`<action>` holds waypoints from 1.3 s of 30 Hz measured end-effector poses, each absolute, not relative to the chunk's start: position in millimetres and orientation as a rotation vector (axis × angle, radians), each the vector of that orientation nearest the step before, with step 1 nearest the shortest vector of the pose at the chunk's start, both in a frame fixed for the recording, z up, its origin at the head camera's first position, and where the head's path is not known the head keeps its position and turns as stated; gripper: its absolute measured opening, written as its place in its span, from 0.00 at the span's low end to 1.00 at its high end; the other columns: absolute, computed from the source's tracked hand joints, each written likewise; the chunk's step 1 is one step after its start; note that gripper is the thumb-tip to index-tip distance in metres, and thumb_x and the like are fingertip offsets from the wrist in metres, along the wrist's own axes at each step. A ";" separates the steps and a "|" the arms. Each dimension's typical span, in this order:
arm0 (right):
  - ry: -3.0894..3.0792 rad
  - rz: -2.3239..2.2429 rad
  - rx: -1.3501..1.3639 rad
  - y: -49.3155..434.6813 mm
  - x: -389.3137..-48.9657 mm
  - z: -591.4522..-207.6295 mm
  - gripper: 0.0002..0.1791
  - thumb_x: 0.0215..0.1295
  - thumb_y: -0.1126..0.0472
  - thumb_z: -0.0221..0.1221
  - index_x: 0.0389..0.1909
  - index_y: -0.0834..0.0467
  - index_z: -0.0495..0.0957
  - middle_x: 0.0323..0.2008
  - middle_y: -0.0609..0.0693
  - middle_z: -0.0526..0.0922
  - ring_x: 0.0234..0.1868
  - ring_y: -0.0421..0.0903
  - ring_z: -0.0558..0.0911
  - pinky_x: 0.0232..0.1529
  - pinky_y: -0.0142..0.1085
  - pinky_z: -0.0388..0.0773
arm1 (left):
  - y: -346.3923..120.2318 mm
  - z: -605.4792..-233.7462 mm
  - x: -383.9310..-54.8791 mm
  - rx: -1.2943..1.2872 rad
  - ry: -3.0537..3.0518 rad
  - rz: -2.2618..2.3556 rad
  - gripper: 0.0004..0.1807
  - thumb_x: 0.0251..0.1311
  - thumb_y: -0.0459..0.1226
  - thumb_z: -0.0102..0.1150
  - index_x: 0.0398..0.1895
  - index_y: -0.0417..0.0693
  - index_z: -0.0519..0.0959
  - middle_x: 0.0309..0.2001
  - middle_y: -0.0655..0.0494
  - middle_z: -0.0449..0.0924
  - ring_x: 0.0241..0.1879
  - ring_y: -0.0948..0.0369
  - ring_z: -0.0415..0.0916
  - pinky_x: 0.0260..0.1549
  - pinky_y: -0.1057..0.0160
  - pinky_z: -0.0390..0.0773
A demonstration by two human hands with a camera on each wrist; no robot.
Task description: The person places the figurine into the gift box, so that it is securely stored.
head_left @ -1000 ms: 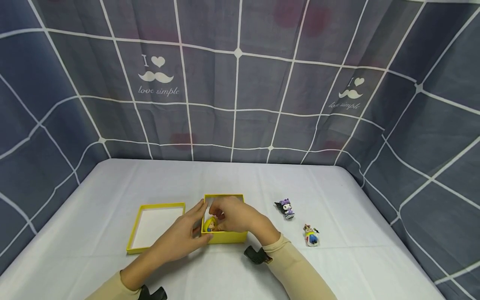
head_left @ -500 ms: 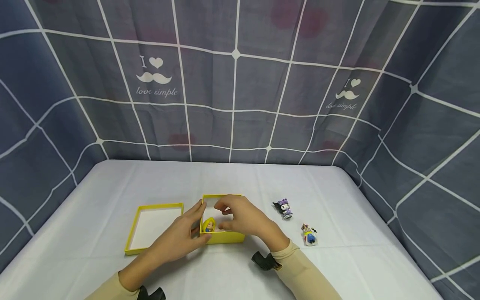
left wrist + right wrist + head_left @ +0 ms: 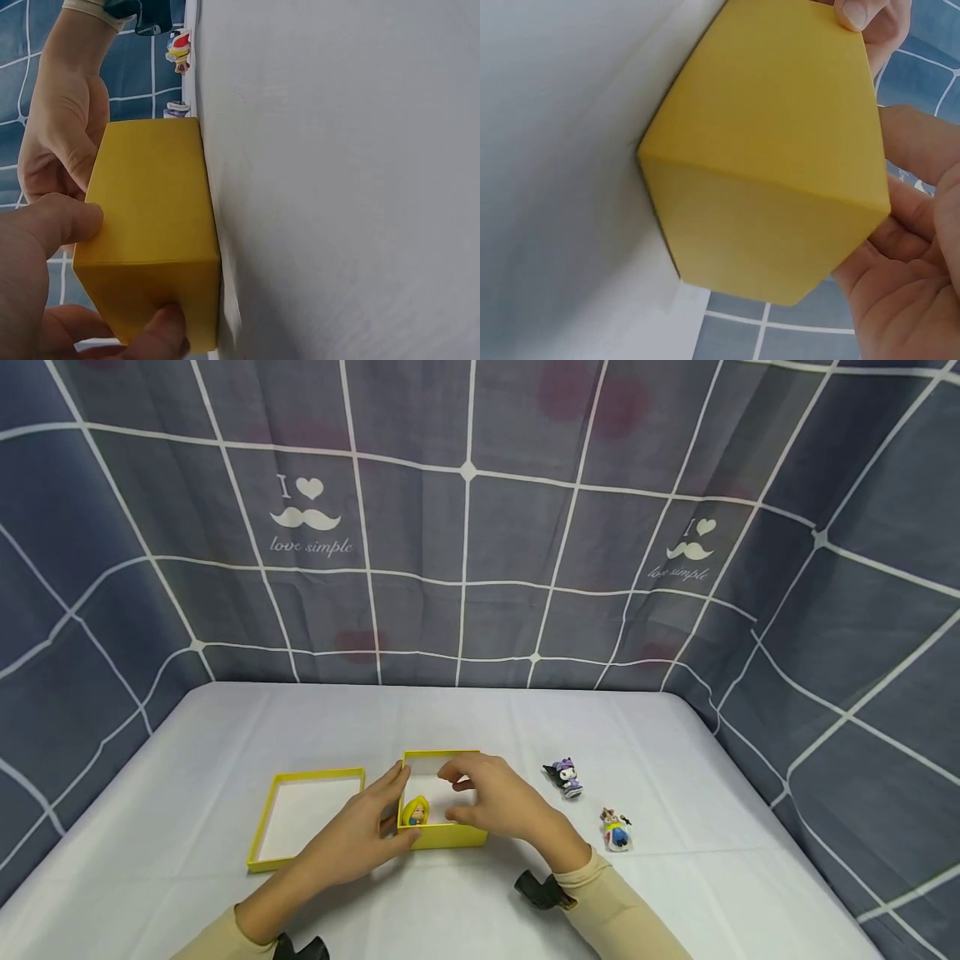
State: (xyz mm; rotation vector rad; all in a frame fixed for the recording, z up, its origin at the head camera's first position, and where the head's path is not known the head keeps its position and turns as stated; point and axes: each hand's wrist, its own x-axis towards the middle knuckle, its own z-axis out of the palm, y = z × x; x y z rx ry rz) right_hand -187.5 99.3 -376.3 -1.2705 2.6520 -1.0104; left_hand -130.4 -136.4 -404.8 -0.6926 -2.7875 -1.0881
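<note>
An uncovered yellow box (image 3: 450, 837) stands on the white table. In it, at the near left corner, a small yellow-haired figurine (image 3: 416, 811) shows its head and shoulders. My left hand (image 3: 360, 831) holds the box's left end, thumb at the near corner and fingers along the side. Over the right half of the box hovers my right hand (image 3: 501, 800), its fingers loosely bent around nothing and apart from the figurine. Both wrist views show mostly the outer walls of the box (image 3: 150, 195), which hide its contents.
To the left lies the yellow-rimmed lid (image 3: 315, 814), white inside facing up. Right of the box are a purple and black figurine (image 3: 566, 778) and a figurine in blue, yellow and red (image 3: 617, 831). A grey grid-patterned curtain (image 3: 420, 527) surrounds the table.
My right hand has let go of the yellow-haired figurine and drawn back to the right. The figurine stays in the box's corner. My left hand keeps its hold on the box.
</note>
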 end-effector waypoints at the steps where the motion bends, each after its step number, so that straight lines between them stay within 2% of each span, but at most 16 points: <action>1: 2.647 -1.019 -1.266 100.3 -187.4 -376.3 0.22 0.53 0.66 0.70 0.50 0.61 0.77 0.48 0.55 0.81 0.47 0.49 0.84 0.48 0.25 0.76 | -136.6 -404.8 -130.3 -0.693 -2.786 -1.087 0.47 0.59 0.50 0.64 0.74 0.35 0.54 0.74 0.38 0.49 0.70 0.48 0.54 0.57 0.55 0.72; 5: 2.650 -1.031 -1.247 104.1 -187.0 -376.0 0.23 0.54 0.65 0.70 0.51 0.62 0.77 0.49 0.55 0.80 0.48 0.48 0.83 0.49 0.25 0.76 | -136.9 -404.8 -130.0 -0.694 -2.783 -1.086 0.47 0.59 0.49 0.65 0.74 0.35 0.54 0.74 0.38 0.49 0.71 0.48 0.53 0.59 0.54 0.70; 13: 2.672 -1.076 -1.285 112.3 -185.9 -376.4 0.23 0.52 0.65 0.72 0.50 0.60 0.77 0.48 0.56 0.81 0.48 0.51 0.83 0.49 0.28 0.78 | -135.9 -405.8 -130.1 -0.687 -2.786 -1.124 0.47 0.59 0.49 0.65 0.74 0.34 0.55 0.75 0.39 0.48 0.70 0.48 0.53 0.55 0.58 0.74; 21: 2.692 -1.147 -1.274 123.9 -183.9 -372.4 0.24 0.51 0.67 0.72 0.50 0.60 0.77 0.47 0.50 0.80 0.48 0.50 0.83 0.48 0.30 0.78 | -136.8 -407.4 -130.9 -0.681 -2.784 -1.098 0.48 0.58 0.49 0.66 0.74 0.35 0.54 0.75 0.39 0.48 0.71 0.49 0.52 0.61 0.53 0.67; 27: 2.727 -1.196 -1.271 136.3 -186.5 -371.0 0.24 0.51 0.69 0.71 0.51 0.61 0.77 0.50 0.50 0.80 0.48 0.50 0.83 0.49 0.36 0.80 | -137.2 -408.1 -130.9 -0.683 -2.783 -1.100 0.48 0.59 0.50 0.65 0.74 0.35 0.54 0.75 0.39 0.48 0.71 0.49 0.52 0.60 0.53 0.68; 30: 2.743 -1.208 -1.271 144.0 -187.9 -369.8 0.25 0.51 0.70 0.71 0.52 0.62 0.77 0.51 0.52 0.80 0.50 0.52 0.82 0.50 0.36 0.79 | -137.2 -407.5 -130.5 -0.686 -2.784 -1.108 0.47 0.59 0.49 0.65 0.74 0.34 0.55 0.75 0.39 0.48 0.71 0.49 0.52 0.58 0.56 0.71; 34: 2.804 -1.171 -1.241 154.5 -188.0 -367.6 0.27 0.50 0.70 0.71 0.53 0.61 0.77 0.52 0.49 0.80 0.51 0.48 0.81 0.52 0.35 0.78 | -137.0 -406.5 -130.1 -0.691 -2.783 -1.140 0.47 0.59 0.48 0.66 0.73 0.33 0.55 0.75 0.39 0.47 0.71 0.49 0.52 0.52 0.64 0.76; 39: 2.891 -1.108 -1.149 167.3 -188.2 -367.2 0.29 0.51 0.67 0.72 0.56 0.60 0.76 0.53 0.47 0.80 0.52 0.47 0.81 0.53 0.37 0.78 | -136.3 -406.3 -130.2 -0.691 -2.782 -1.174 0.47 0.59 0.48 0.66 0.73 0.33 0.54 0.75 0.40 0.47 0.71 0.49 0.51 0.50 0.68 0.76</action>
